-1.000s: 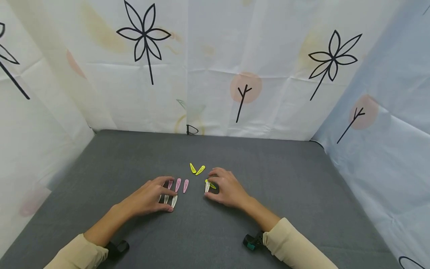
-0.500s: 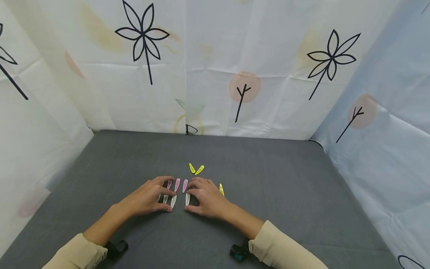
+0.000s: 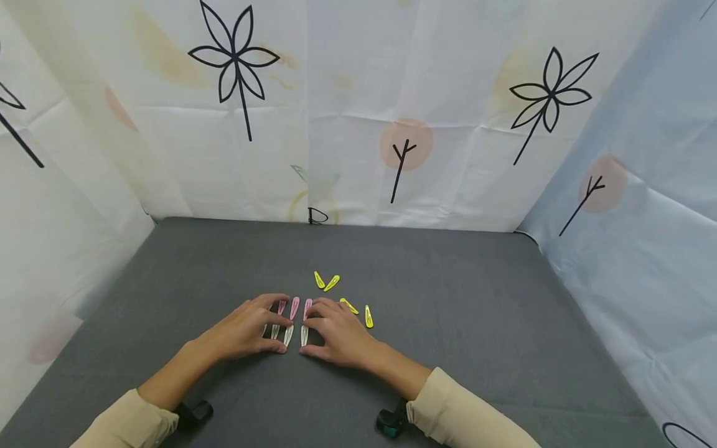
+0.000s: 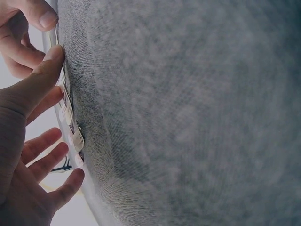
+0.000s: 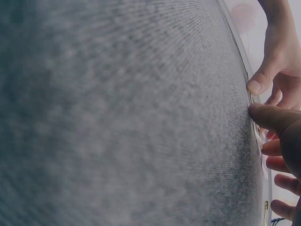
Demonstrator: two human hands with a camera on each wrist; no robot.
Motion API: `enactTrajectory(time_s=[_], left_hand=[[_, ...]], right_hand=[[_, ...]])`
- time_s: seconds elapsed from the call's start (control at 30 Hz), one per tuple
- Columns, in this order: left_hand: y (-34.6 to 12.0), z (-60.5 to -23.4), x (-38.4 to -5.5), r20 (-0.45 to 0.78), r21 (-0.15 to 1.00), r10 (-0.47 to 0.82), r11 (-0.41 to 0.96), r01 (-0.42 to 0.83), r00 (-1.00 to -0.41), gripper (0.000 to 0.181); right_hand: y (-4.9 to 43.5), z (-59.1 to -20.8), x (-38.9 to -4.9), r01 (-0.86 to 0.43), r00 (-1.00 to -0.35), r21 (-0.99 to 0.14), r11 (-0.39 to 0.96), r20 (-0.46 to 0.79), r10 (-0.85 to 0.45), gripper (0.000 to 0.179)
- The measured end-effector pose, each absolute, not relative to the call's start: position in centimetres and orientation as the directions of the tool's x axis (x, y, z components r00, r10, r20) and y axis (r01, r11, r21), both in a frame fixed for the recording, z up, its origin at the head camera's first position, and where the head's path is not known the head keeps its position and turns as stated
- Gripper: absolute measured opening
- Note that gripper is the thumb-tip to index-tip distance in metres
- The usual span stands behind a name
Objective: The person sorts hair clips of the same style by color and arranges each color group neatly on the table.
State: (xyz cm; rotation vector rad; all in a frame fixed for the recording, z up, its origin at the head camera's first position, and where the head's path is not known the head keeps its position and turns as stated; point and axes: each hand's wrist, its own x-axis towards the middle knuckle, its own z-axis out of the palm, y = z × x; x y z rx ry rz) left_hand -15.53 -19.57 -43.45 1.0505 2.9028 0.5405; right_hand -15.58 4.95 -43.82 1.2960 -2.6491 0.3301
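Near the middle of the table, my left hand [image 3: 249, 326] holds a white hair clip [image 3: 288, 336] by its two ends, between thumb and a finger. More white clips [image 3: 275, 331] lie under that palm, partly hidden. Just to the right, my right hand [image 3: 342, 336] pinches another white hair clip [image 3: 304, 336] end to end, flat on the cloth. Pink hair clips [image 3: 294, 307] lie in a row beyond the white ones; the right fingers partly cover one pink clip [image 3: 308, 307]. In the left wrist view, both thumbs [image 4: 55, 54] touch the cloth close together.
Two yellow hair clips [image 3: 332, 283] lie behind the pink row. Two more yellow clips [image 3: 368, 316] lie right of the right hand. Grey cloth [image 3: 476, 298] covers the table, with patterned white curtains [image 3: 358, 168] at the back and sides.
My right hand has slid left with the white clip, from beside the yellow clips to beside the left hand's clip. Two yellow clips at right are uncovered. The left hand stays put.
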Motion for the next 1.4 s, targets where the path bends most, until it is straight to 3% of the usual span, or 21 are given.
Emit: enactTrajectory(time_s=[0.97, 1.4], left_hand=[[-19.6, -43.3, -15.5, 0.103, 0.325, 0.616, 0.722, 0.611, -0.781, 0.04], [-19.6, -43.1, -15.2, 0.091, 0.323, 0.612, 0.728, 0.605, -0.785, 0.04]], right_hand=[[4.6, -43.4, -15.8, -0.78, -0.624, -0.172, 0.601, 0.267, -0.734, 0.053], [9.2, -43.1, -16.9, -0.739, -0.671, -0.206, 0.642, 0.312, -0.672, 0.047]])
